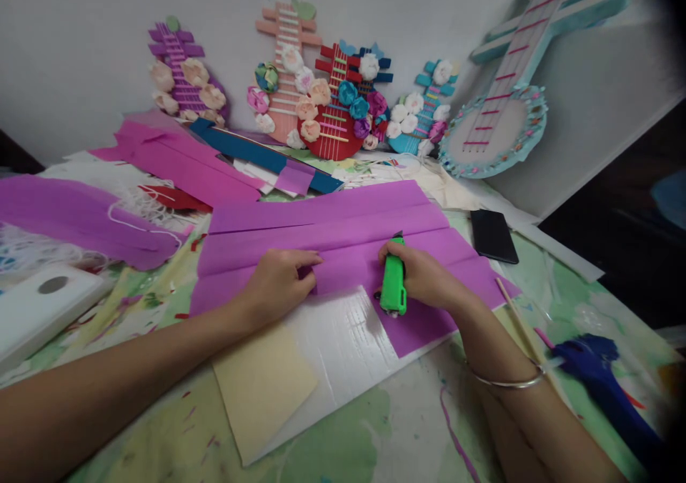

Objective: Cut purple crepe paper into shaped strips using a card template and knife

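While the right hand (426, 276) grips a green tool (394, 283), purple paper (332, 226) lies beneath.

Purple paper (321, 218) creased, spread out; green cutter (394, 283) over it.

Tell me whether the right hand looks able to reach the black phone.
Probably yes: just low-lying purple paper and some tablecloth separate the right hand from the black phone, though a green utility knife occupies it.

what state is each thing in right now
Purple paper, spread out, creased
White board, partly covered
Cutter, gripped in right hand
Left hand, on purple paper
Phone, lying flat
Pink paper, creased
Guitars, decorated, propped up
Stick, lying down
Blue tool, lying down, blurred
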Demonstrator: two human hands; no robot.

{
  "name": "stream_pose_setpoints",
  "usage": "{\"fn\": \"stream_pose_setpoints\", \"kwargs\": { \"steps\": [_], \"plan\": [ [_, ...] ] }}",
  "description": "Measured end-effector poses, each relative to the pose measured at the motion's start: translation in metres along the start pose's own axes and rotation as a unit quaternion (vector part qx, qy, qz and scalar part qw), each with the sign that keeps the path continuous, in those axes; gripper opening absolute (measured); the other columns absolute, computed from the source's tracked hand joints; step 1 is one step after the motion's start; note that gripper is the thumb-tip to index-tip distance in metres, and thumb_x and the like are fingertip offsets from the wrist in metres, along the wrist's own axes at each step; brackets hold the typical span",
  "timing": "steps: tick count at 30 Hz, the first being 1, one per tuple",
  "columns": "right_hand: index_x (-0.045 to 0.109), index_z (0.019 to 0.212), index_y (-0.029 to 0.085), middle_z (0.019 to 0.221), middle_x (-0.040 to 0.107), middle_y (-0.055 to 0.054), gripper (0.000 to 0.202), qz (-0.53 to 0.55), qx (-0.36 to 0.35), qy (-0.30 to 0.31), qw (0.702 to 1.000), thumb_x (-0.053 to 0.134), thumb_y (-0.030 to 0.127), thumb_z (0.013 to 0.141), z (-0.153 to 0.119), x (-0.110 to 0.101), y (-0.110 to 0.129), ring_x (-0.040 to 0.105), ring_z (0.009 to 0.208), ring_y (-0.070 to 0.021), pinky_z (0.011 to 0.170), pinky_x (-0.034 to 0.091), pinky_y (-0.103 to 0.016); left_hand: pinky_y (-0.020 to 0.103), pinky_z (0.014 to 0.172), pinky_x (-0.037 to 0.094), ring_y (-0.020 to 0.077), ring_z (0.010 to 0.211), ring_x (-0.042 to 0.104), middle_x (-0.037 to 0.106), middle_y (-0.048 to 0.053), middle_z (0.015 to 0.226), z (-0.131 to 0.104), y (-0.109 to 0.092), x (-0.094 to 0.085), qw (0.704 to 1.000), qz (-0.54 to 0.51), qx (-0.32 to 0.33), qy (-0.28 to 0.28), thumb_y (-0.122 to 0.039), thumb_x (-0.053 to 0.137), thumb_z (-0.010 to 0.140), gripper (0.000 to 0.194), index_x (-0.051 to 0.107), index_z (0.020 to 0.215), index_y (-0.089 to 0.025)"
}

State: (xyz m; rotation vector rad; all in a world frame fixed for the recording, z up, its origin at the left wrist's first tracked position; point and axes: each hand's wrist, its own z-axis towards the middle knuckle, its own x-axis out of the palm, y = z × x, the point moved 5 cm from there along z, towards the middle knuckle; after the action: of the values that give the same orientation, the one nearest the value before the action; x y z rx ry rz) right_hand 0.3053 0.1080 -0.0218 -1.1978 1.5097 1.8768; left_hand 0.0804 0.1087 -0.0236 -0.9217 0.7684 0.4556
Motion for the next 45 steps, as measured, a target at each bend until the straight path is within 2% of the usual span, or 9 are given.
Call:
{"fn": "stream_pose_setpoints", "kwargs": {
  "steps": [11, 15, 18, 22, 24, 26, 28, 36, 45],
  "plan": [
    [0.054, 0.088, 0.021, 0.066, 0.057, 0.003, 0.026, -0.011, -0.002, -0.031, 0.999, 0.063, 0.012, 0.066, 0.0, -0.005, 0.001, 0.053, 0.061, -0.0157, 0.056, 0.033, -0.025, 0.045, 0.099, 0.049, 0.0293, 0.119, 0.059, 0.071, 0.01, 0.113, 0.008, 0.007, -0.002, 0.989, 0.142, 0.035, 0.02, -0.012, 0.056, 0.079, 0.034, 0.069, 0.111, -0.013],
    [0.054, 0.089, 0.022, 0.07, 0.06, 0.002, 0.025, -0.01, -0.008, -0.067, 0.998, 0.061, 0.012, 0.067, 0.0, -0.009, 0.0, 0.054, 0.061, -0.0154, 0.057, 0.035, -0.025, 0.051, 0.102, 0.044, 0.0325, 0.12, 0.057, 0.066, 0.018, 0.119, 0.009, 0.005, -0.009, 0.972, 0.222, 0.068, -0.028, -0.014, 0.051, 0.087, 0.037, 0.06, 0.122, -0.008],
    [0.055, 0.09, 0.022, 0.069, 0.06, 0.003, 0.024, -0.018, -0.012, -0.091, 0.996, 0.063, 0.014, 0.068, -0.001, -0.012, 0.0, 0.053, 0.059, -0.0146, 0.056, 0.034, -0.024, 0.052, 0.108, 0.037, 0.0292, 0.128, 0.049, 0.061, 0.016, 0.127, 0.006, -0.011, -0.02, 0.969, 0.185, 0.146, -0.069, -0.012, 0.047, 0.089, 0.033, 0.058, 0.12, -0.012],
    [0.055, 0.089, 0.022, 0.068, 0.06, 0.002, 0.023, -0.016, -0.012, -0.133, 0.991, 0.069, 0.024, 0.07, 0.0, -0.015, 0.0, 0.054, 0.059, -0.0155, 0.056, 0.035, -0.024, 0.05, 0.112, 0.032, 0.0295, 0.14, 0.032, 0.044, 0.016, 0.145, -0.003, -0.035, -0.015, 0.963, 0.099, 0.237, 0.084, -0.039, 0.06, 0.086, 0.047, 0.052, 0.125, -0.014],
    [0.055, 0.088, 0.022, 0.072, 0.063, 0.001, 0.024, 0.005, -0.008, -0.147, 0.989, 0.07, 0.026, 0.07, 0.0, -0.016, -0.001, 0.057, 0.062, -0.0166, 0.058, 0.038, -0.025, 0.052, 0.109, 0.034, 0.0351, 0.137, 0.034, 0.04, 0.023, 0.146, -0.005, -0.034, -0.008, 0.964, 0.137, 0.184, 0.135, -0.054, 0.062, 0.082, 0.073, 0.043, 0.135, -0.007],
    [0.054, 0.088, 0.022, 0.075, 0.065, 0.0, 0.024, 0.021, -0.006, -0.156, 0.988, 0.07, 0.026, 0.071, 0.0, -0.017, -0.001, 0.059, 0.065, -0.0177, 0.06, 0.04, -0.026, 0.054, 0.105, 0.038, 0.0389, 0.131, 0.041, 0.045, 0.027, 0.14, -0.006, -0.026, -0.004, 0.966, 0.199, 0.104, 0.13, -0.06, 0.059, 0.081, 0.083, 0.04, 0.137, -0.002],
    [0.054, 0.088, 0.022, 0.077, 0.066, 0.0, 0.024, 0.028, -0.008, -0.162, 0.986, 0.07, 0.025, 0.071, 0.0, -0.018, 0.0, 0.06, 0.068, -0.0182, 0.062, 0.041, -0.026, 0.052, 0.101, 0.042, 0.038, 0.123, 0.048, 0.052, 0.025, 0.133, -0.008, -0.021, 0.002, 0.96, 0.242, 0.069, 0.121, -0.058, 0.057, 0.083, 0.073, 0.049, 0.13, -0.003],
    [0.054, 0.089, 0.022, 0.073, 0.063, 0.001, 0.024, 0.023, -0.017, -0.167, 0.986, 0.07, 0.027, 0.071, 0.0, -0.018, 0.002, 0.056, 0.064, -0.0171, 0.061, 0.04, -0.026, 0.044, 0.086, 0.051, 0.0269, 0.098, 0.059, 0.066, 0.015, 0.103, -0.015, -0.026, 0.013, 0.969, 0.203, 0.127, 0.066, -0.024, 0.055, 0.091, 0.022, 0.068, 0.101, -0.009],
    [0.053, 0.088, 0.021, 0.076, 0.064, -0.001, 0.029, 0.039, -0.035, -0.178, 0.983, 0.073, 0.035, 0.071, 0.0, -0.02, 0.007, 0.056, 0.065, -0.0176, 0.062, 0.04, -0.027, 0.034, 0.07, 0.05, 0.0203, 0.076, 0.057, 0.065, 0.009, 0.081, -0.017, -0.028, 0.011, 0.965, 0.185, 0.184, 0.028, -0.016, 0.053, 0.091, 0.017, 0.067, 0.082, -0.011]
  ]
}}
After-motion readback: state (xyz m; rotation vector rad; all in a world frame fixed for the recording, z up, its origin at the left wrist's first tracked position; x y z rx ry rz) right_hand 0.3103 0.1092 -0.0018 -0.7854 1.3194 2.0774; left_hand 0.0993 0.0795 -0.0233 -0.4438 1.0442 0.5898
